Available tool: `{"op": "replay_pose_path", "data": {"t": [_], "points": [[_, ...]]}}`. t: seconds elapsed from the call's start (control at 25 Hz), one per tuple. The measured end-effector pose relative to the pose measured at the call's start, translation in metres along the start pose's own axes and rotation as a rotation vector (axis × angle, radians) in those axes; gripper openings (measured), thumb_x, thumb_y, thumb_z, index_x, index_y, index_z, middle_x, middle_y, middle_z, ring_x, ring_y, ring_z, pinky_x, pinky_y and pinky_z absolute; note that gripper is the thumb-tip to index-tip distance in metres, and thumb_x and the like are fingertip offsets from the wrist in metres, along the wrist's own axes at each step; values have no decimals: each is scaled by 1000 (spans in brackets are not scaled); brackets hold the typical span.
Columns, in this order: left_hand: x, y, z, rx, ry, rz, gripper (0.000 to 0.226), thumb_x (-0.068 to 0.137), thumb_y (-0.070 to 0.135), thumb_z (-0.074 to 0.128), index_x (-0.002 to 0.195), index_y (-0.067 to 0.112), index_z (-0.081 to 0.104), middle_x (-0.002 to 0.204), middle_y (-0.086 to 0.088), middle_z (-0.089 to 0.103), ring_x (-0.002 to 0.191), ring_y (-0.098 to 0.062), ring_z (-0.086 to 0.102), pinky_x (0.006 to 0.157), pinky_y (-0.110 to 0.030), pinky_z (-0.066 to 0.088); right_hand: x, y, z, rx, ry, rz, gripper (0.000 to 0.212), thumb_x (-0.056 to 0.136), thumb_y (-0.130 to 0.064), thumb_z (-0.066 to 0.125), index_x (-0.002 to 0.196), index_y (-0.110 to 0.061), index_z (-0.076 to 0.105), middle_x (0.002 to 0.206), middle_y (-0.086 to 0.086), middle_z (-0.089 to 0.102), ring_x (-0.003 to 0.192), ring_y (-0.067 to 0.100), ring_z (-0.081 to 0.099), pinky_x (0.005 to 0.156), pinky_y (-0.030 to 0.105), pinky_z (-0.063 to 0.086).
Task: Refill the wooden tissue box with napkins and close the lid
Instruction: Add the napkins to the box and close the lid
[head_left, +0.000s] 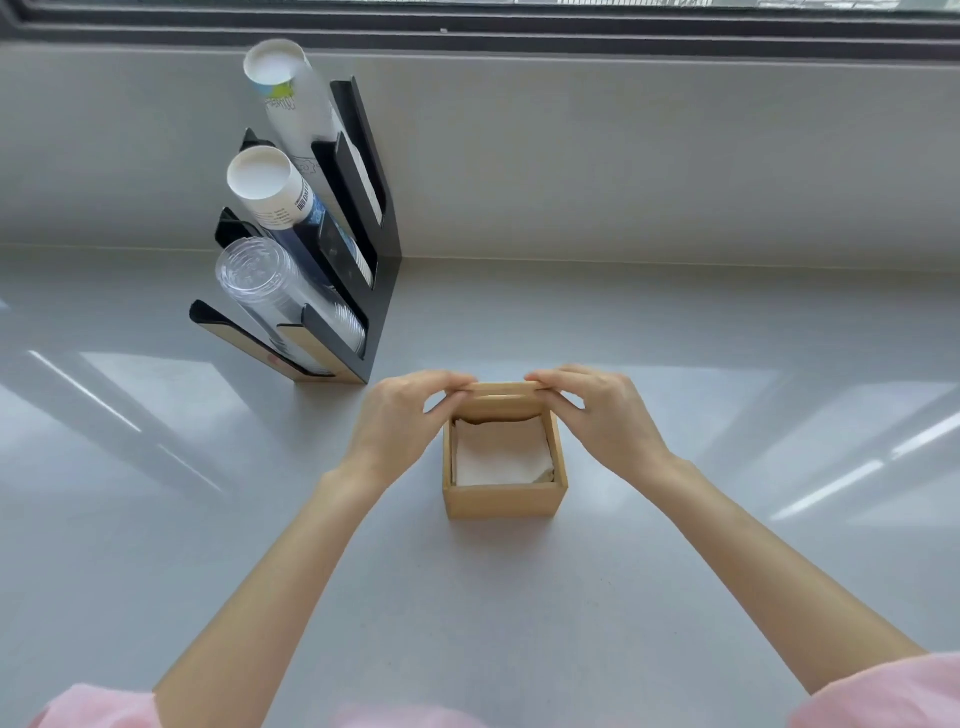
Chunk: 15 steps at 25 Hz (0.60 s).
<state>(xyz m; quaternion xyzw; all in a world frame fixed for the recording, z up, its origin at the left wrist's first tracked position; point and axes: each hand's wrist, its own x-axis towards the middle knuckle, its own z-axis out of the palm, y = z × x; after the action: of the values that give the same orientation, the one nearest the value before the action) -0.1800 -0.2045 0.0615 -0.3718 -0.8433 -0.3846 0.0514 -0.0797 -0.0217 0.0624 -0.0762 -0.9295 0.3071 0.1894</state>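
A small square wooden tissue box (503, 500) stands on the grey counter, straight in front of me. White napkins (501, 455) fill its inside. Its wooden lid (503, 398) stands raised at the far edge, tilted over the opening. My left hand (402, 422) pinches the lid's left end with its fingertips. My right hand (605, 413) pinches the lid's right end. The lid's underside hides the far edge of the napkins.
A black cup dispenser rack (382, 291) stands at the back left against the wall, holding stacks of paper cups (270, 189) and clear plastic cups (270, 291). The grey counter (727, 389) runs wide on both sides, with a window ledge behind.
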Motion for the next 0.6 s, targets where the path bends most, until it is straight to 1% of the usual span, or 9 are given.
{"op": "replay_pose_path", "data": {"t": [0.04,0.12,0.24,0.32,0.4,0.48,0.6], "points": [[-8,-2,0,-13,-20,19,21,80,22,63,97,14,73,91,4,75,85,-6,65,77,-23,48,-7,3,2,-9,2,-26,20,87,-12,60,103,-15,72,100,2,75,87,26,69,74,43,55],[-23,-5,3,-30,-46,56,23,79,23,63,98,16,73,92,7,74,91,-3,62,77,-20,49,-20,8,7,-26,17,-62,21,85,-11,61,102,-16,73,103,-1,75,88,22,71,72,41,57],[-38,-8,9,-55,-62,63,27,79,28,63,100,15,73,101,10,71,100,-2,60,85,-15,48,-34,15,17,-23,37,-63,24,83,-13,59,102,-17,73,108,-3,73,94,18,71,74,38,58],[-44,-12,12,-61,-85,76,33,80,34,56,100,15,73,105,15,64,106,-1,57,90,-10,43,-42,16,22,-32,48,-69,25,82,-14,59,103,-18,73,110,-4,73,99,15,69,76,35,58],[-49,-18,14,-59,-116,85,31,81,31,58,102,13,72,107,14,62,111,-1,54,95,-9,39,-51,17,26,-57,50,-102,24,84,-20,57,102,-19,73,110,-5,73,101,12,68,78,31,57],[-55,-23,16,-50,-140,78,27,80,21,60,103,13,72,109,14,61,115,0,50,98,-8,36,-58,17,30,-67,46,-129,30,86,-28,50,101,-18,73,110,-4,73,103,11,68,81,27,54],[-61,-27,21,-42,-162,68,27,80,16,59,104,12,71,113,9,64,118,0,48,100,-6,33,-64,20,36,-54,34,-120,33,85,-30,48,102,-18,73,112,-4,72,108,8,64,86,22,50]]}}
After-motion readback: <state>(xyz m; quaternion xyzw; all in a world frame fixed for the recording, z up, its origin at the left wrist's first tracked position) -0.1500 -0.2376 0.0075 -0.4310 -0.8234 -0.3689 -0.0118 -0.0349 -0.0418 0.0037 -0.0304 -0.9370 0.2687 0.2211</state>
